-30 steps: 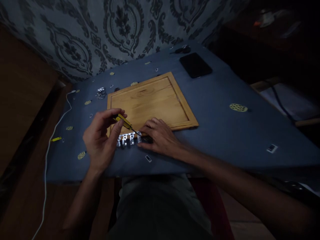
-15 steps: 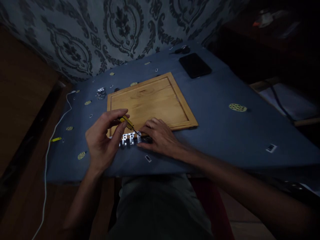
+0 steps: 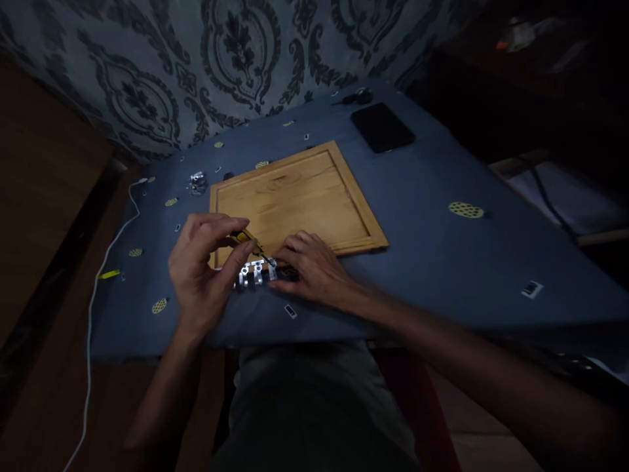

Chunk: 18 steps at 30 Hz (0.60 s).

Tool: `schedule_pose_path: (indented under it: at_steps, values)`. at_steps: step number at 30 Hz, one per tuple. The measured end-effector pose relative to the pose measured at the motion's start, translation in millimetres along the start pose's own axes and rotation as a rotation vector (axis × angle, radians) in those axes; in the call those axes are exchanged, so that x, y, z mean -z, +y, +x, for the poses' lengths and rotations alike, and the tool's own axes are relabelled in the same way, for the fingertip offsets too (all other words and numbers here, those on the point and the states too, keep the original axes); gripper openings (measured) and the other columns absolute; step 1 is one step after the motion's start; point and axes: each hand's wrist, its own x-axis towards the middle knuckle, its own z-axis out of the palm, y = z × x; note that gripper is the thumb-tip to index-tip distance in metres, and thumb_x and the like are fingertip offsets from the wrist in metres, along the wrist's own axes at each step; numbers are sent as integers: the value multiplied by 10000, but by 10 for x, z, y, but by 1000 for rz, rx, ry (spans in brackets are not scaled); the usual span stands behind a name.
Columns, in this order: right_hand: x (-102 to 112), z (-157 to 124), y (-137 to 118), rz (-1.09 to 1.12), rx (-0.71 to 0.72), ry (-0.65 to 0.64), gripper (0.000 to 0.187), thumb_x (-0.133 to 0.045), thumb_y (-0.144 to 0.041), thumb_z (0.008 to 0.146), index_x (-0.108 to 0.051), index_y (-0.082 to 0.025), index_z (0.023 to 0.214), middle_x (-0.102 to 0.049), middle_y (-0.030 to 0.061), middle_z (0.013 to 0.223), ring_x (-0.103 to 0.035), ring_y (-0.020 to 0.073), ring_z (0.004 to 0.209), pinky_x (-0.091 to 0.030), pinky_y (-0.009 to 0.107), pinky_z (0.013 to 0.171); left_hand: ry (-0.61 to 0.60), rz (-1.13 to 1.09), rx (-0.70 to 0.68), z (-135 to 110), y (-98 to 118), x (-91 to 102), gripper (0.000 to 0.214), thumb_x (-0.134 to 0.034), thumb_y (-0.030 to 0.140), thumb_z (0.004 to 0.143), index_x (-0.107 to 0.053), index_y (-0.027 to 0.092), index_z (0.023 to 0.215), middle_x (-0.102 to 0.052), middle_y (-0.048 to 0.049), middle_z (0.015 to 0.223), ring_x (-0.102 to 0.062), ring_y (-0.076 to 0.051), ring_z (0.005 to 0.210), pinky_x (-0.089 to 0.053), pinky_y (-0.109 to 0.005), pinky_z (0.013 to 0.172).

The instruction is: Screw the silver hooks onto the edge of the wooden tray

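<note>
My left hand (image 3: 199, 265) is closed on a small yellow and black screwdriver (image 3: 251, 244), held between thumb and fingers. Its thin shaft slants down to the right, and the tip meets a shiny metal clip (image 3: 272, 270) at the near edge of a framed wooden board (image 3: 295, 203). My right hand (image 3: 314, 265) rests by that edge, its thumb and fingers closed around the same clip from the right. More metal clips (image 3: 258, 274) line the edge to the left, partly hidden behind my left thumb.
A small heap of metal pieces (image 3: 197, 183) lies beyond the board's left corner. A black tablet or phone (image 3: 382, 127) and a dark object (image 3: 361, 97) lie at the back. A white cable (image 3: 93, 295) hangs over the left side of the blue tablecloth (image 3: 432, 275).
My left thumb and fingers have shifted slightly on the screwdriver handle, which appears turned a little. The tip stays at the clip; my right hand and the board keep their places.
</note>
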Motion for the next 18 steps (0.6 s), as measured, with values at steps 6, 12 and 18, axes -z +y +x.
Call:
schedule_pose_path:
  at_steps: [6,12,18]
  values:
    - [5,6,-3,27,-12,-4,429,-800,-499,859,-745,-142,1091,-668,109,1043,-528,281,1036,-379,395,857,30,16,-10,10,-21,-9,162,-766,220,927,-755,309,1061,-728,17,965,-697,-140,902,-613,-273,744]
    - [-5,-11,14,26,1,7,411,-776,-517,877,-735,-180,1109,-668,99,1060,-535,280,1033,-400,403,876,-28,-84,106,-34,-31,11,228,-718,209,962,-726,278,1179,-755,-4,1095,-737,-146,992,-622,-284,880]
    - [-8,-4,14,15,0,1,431,-781,-521,869,-734,-162,1102,-653,96,1044,-519,275,1026,-381,395,854,13,-9,29,-9,-16,-16,183,-777,268,916,-729,290,1091,-696,-5,1004,-687,-158,951,-610,-287,778]
